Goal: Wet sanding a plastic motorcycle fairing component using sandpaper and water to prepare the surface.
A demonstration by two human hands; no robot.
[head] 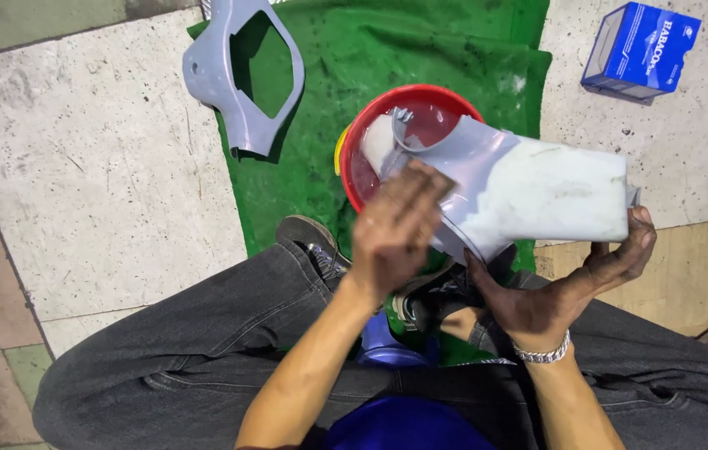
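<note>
I hold a grey plastic fairing panel (pixel 537 192), smeared with white residue, above a red basin (pixel 370 125) with water in it. My right hand (pixel 575 287), with a metal bracelet on the wrist, grips the panel from below at its right end. My left hand (pixel 391 237) is blurred and presses a small dark abrasive sheet (pixel 435 182) against the panel's left side.
A second grey fairing piece (pixel 229 83) with a large cut-out lies at the back left on a green mat (pixel 345 50). A blue carton (pixel 641 50) sits on the stone floor at the back right. My legs in dark jeans and a black shoe (pixel 308 237) fill the foreground.
</note>
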